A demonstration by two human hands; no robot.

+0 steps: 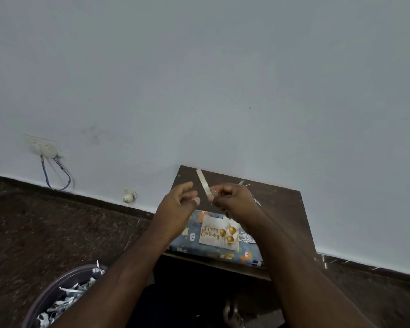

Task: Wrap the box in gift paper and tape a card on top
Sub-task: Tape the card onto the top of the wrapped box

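Both forearms reach over the desk [282,202]. Right hand [232,197] fingers pinch a strip of tape [204,183]; left hand [179,201] fingers are loosely spread beside it. Below them lies the wrapped box [213,250], card [219,233] on top.

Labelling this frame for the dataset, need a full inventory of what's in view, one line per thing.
wrapped box: 1, blue animal-print paper, on the table's near edge
card: 1, white, gold "Happy Birthday" and balloons, on top of the box
tape strip: 1, pale, held up above the table
table: 1, dark brown, against the wall
bin: 1, purple-grey, bottom left on the floor, holds paper scraps
wall socket: 1, white, low on the wall, left, blue cable hanging
wall: 1, pale grey-blue
left hand: 1, fingers loosely spread, holding nothing
right hand: 1, pinches the strip's lower end
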